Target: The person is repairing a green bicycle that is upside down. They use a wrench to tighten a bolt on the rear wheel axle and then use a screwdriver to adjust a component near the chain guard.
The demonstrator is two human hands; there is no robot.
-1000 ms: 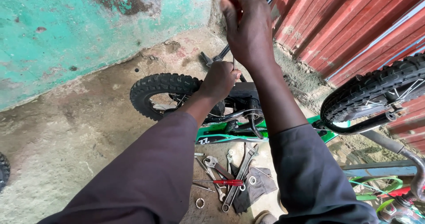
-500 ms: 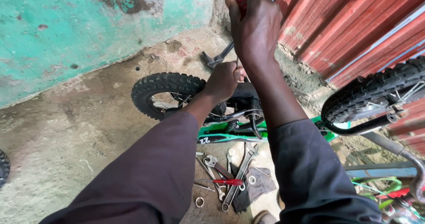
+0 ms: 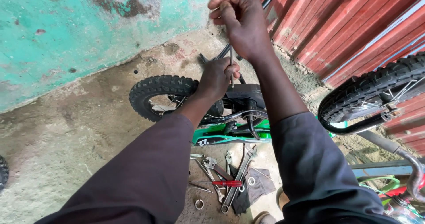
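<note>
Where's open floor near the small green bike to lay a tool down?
Bare concrete floor lies between the turquoise wall and the small bike's knobby black tyre. It is crowded below the green frame, where metal spanners, a red-handled screwdriver and a dark rag lie.

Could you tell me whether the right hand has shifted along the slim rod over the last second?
No, hardly: the right hand grips the rod top at the same height against the red metal wall.
</note>
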